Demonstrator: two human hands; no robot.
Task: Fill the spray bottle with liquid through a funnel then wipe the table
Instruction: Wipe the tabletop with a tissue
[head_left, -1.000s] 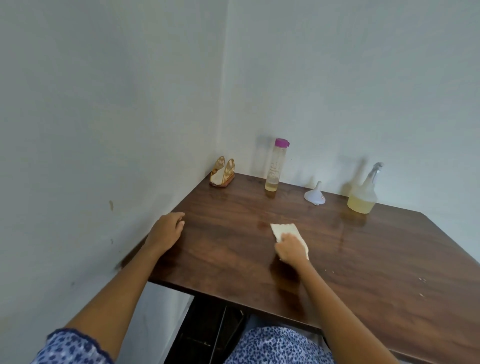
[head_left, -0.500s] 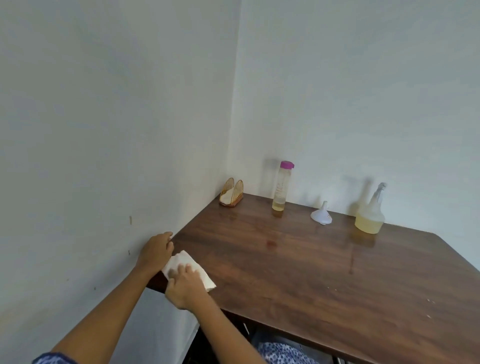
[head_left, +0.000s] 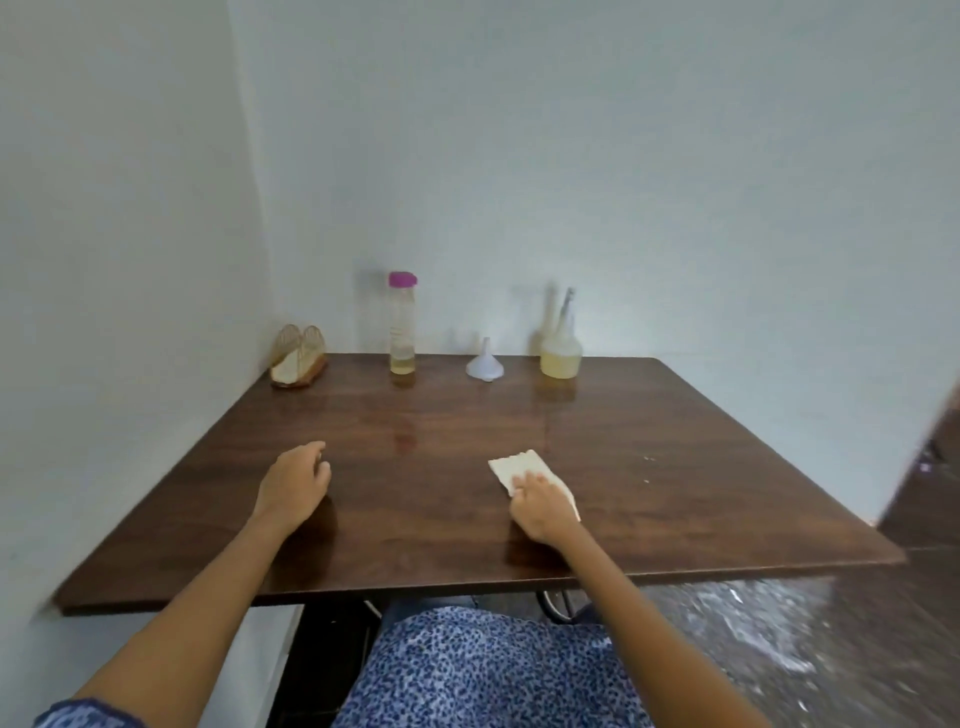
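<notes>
A folded white tissue (head_left: 514, 467) lies on the dark wooden table (head_left: 441, 415), and my right hand (head_left: 543, 506) presses down on its near part with fingers laid over it. My left hand (head_left: 296, 480) rests on the table to the left, fingers loosely curled, holding nothing. Along the back wall stands the spray bottle (head_left: 561, 345) with yellowish liquid in its lower part. A white funnel (head_left: 484, 362) sits upside down to its left. Further left stands a tall clear bottle (head_left: 402, 325) with a purple cap and a little liquid at its bottom.
A wire napkin holder (head_left: 298, 356) with white napkins sits in the back left corner against the walls. Small crumbs (head_left: 647, 467) dot the table to the right of the tissue. The table's right edge borders open floor (head_left: 779, 649).
My right hand has slid the tissue from the table's near left corner to right of centre. My left hand has shifted from the left edge onto the table surface. The view has swung right.
</notes>
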